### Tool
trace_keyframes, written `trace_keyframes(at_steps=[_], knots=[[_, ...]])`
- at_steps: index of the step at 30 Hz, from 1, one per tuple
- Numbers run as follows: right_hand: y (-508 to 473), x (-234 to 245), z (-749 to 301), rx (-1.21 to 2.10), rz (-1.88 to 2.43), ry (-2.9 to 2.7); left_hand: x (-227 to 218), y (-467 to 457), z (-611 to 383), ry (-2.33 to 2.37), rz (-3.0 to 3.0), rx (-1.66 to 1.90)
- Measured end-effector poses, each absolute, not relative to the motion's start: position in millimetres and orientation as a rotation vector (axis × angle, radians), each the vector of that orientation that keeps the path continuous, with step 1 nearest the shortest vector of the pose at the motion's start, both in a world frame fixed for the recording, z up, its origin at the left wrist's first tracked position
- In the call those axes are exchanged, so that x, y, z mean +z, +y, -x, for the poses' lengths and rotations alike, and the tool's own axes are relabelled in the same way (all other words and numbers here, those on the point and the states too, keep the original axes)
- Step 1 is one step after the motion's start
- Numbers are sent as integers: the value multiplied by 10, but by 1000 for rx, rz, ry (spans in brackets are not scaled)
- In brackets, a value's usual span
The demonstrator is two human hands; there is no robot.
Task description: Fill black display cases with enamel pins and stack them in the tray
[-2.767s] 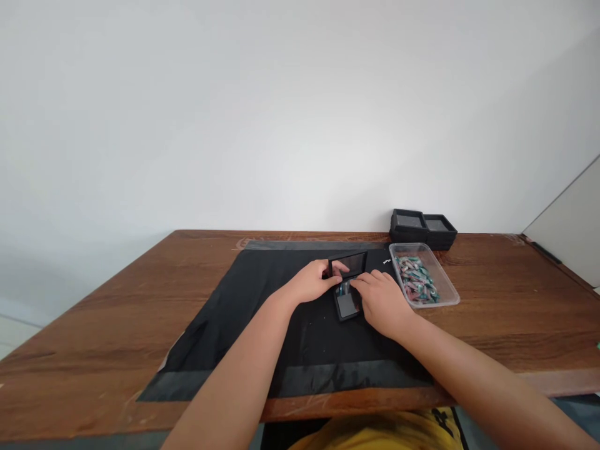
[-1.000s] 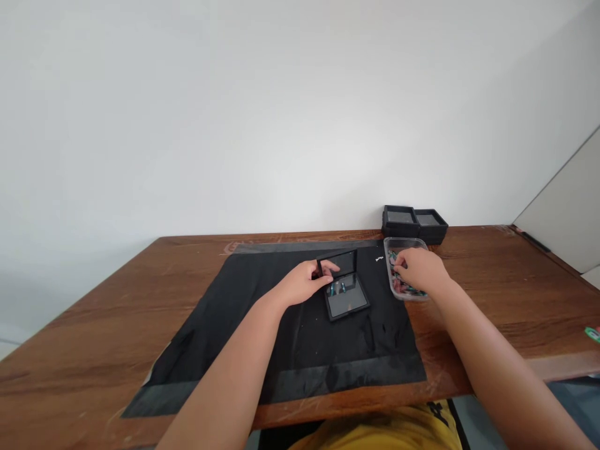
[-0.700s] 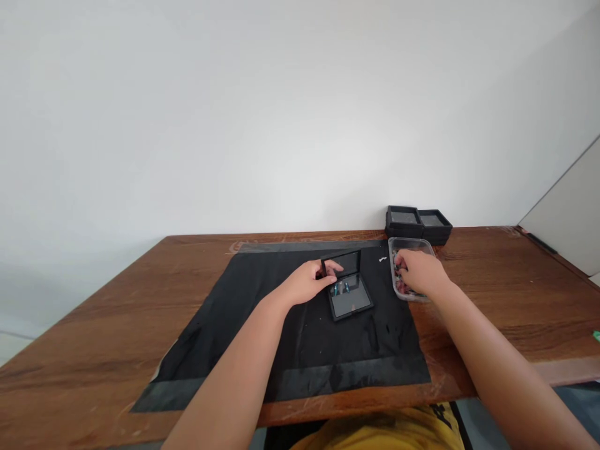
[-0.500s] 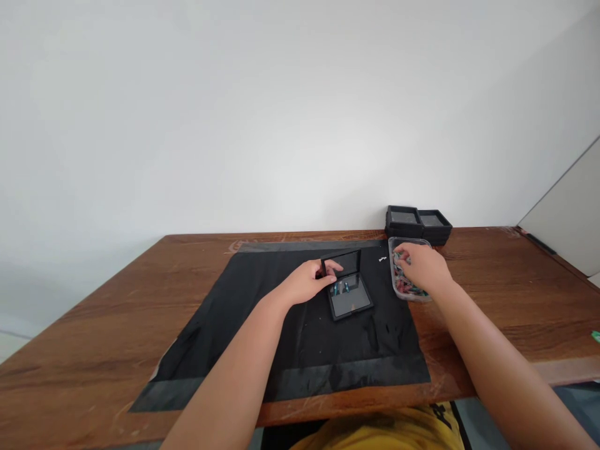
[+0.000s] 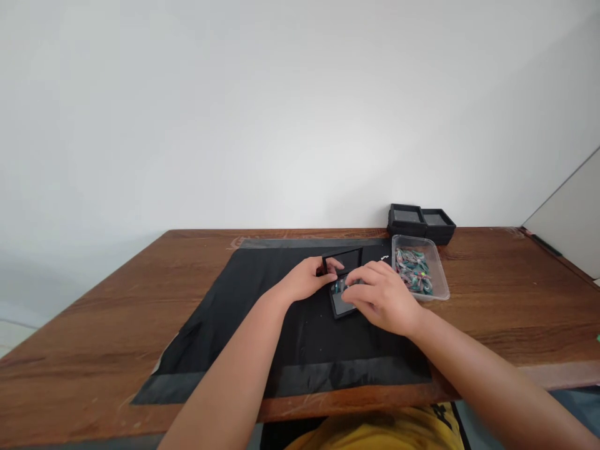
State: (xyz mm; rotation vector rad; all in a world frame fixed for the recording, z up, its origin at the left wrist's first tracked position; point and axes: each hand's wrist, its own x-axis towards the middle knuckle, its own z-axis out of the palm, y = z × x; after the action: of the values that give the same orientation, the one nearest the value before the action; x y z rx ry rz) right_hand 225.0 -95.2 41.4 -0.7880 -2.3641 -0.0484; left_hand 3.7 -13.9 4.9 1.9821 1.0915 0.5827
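Observation:
A small black flat case [image 5: 340, 307] lies on the black mat with its clear-windowed lid [image 5: 350, 260] raised. My left hand [image 5: 304, 279] grips the case at its left side by the hinge, fingers behind the lid and thumb in front. Inside, along the upper part, sit a few small glossy teal and clear pieces [image 5: 338, 285]. Over the right part of the case is my right hand [image 5: 387, 300], thumb and fingers drawn together; whatever is between the fingertips is too small to make out. This hand hides much of the case's interior.
To the right stands a clear plastic tub [image 5: 439, 275] of small teal, reddish and clear pieces [image 5: 413, 270]. Behind it, black cases [image 5: 422, 224] are piled against the wall. A tiny white scrap [image 5: 384, 257] lies on the black mat [image 5: 262, 300], which covers part of the wooden table [image 5: 122, 300].
My right hand has moved left from the tub to above the open case, uncovering the tub's contents. My left hand keeps its hold on the case.

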Motion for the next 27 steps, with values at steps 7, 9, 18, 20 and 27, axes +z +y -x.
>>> trace_keyframes(at_steps=[7,9,18,20,27], knots=[[-956,290,-2118,68,1196,-2476,71,-116,18,1153,-1997,615],[-960,333,-2088,54,1329,-2523,79,-120,17,1165,-2001,623],[-953,471,-2002,51,1757,-2543,87,-131,6,1167,-2017,610],[-950,477,-1999,41,1784,-2533,85,-130,7,1172,-2020,609],[-928,494,-1962,98,1862,-2540,99,-139,-1,1201,-2032,594]])
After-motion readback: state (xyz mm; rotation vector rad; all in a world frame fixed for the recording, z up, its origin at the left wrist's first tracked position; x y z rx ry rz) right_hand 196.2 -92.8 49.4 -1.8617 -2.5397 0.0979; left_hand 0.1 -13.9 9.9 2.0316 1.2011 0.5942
